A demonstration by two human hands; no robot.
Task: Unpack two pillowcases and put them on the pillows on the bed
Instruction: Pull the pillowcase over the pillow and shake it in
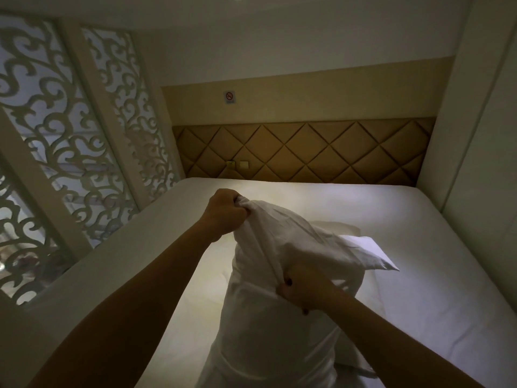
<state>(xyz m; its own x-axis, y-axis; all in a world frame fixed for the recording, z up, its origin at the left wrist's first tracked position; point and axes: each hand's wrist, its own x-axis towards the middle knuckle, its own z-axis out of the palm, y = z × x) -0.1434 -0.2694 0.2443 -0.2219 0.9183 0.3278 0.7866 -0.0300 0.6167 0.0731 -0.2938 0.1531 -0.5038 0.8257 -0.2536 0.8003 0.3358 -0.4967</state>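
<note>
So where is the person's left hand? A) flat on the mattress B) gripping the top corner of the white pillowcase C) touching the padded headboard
B: the left hand is fisted round the bunched top corner of the pillowcase, held above the bed, while the right hand grips its edge lower down.

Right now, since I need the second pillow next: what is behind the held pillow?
A second white pillow lies flat on the bed behind the held pillow. Only its far and right edges show; the rest is covered.
</note>
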